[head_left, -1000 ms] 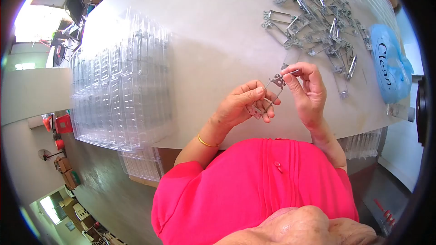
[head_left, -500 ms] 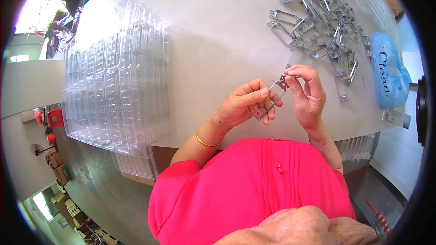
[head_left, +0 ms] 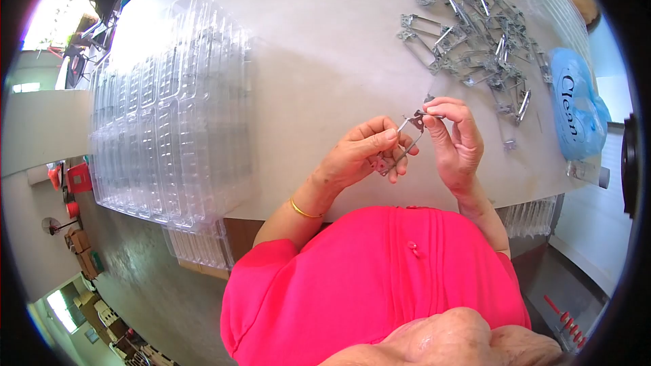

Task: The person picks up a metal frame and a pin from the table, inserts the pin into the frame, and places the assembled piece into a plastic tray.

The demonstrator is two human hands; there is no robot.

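Observation:
My left hand (head_left: 367, 150) is closed around a small metal bracket frame (head_left: 409, 151), which has thin rods and perforated end plates. At the frame's upper end, my right hand (head_left: 458, 137) pinches with thumb and fingertips near the dark end plate. What exactly sits between those fingertips is too small to make out. Beyond my right hand, a loose pile of similar metal bracket frames (head_left: 475, 34) lies on the table (head_left: 319, 74).
Stacked clear plastic trays (head_left: 169, 122) take up the table's left side. A blue plastic bag (head_left: 578, 105) marked "Clean" sits at the right edge, with a clear bottle (head_left: 584, 173) just below it. More clear trays (head_left: 530, 218) show under the table edge.
The whole view has shifted slightly. Both hands stay at the metal bracket frame in nearly the same pose, with the frame tilted a little differently.

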